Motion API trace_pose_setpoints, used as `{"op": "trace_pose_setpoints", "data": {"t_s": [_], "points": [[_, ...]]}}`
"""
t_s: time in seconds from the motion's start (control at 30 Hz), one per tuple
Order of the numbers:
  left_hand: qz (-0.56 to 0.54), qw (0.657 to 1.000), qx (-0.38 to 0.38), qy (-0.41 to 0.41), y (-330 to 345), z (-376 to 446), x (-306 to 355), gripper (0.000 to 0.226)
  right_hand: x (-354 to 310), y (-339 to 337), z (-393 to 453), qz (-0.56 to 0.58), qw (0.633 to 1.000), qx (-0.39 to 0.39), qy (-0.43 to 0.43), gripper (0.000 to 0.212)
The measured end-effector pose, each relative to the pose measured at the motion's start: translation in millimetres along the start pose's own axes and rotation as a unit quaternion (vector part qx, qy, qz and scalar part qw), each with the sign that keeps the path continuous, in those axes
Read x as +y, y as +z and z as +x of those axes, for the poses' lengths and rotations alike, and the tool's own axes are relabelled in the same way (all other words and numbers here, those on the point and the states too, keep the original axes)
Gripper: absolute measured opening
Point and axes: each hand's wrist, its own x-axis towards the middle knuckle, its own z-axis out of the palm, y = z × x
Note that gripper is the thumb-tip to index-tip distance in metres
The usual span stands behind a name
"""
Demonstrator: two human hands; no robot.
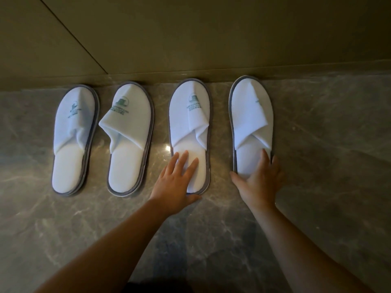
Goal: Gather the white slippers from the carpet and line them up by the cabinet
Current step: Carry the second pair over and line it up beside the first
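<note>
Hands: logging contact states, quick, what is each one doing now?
Left hand: open, fingers flat on the third slipper heel.
Right hand: open, cupped around the fourth slipper heel, not lifting.

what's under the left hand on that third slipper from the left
The left hand lies flat with spread fingers on the white insole at the heel of the third slipper. The patch of insole beneath the palm is covered, so nothing there can be seen.
</note>
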Motion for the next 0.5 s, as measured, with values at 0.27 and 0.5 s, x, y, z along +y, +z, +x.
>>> {"op": "trace_pose_setpoints", "data": {"t_s": [0.27,0.5], "points": [[-0.002,1.0,-0.007,0.005,0.0,1.3,-1.8,0.092,-0.3,7.8,-0.1,-0.024,1.0,-0.005,-0.001,0.097],[0.003,1.0,-0.005,0.005,-0.2,0.4,-2.4,0.091,1.8,5.7,1.1,-0.021,1.0,-0.002,0.0,0.099]]}}
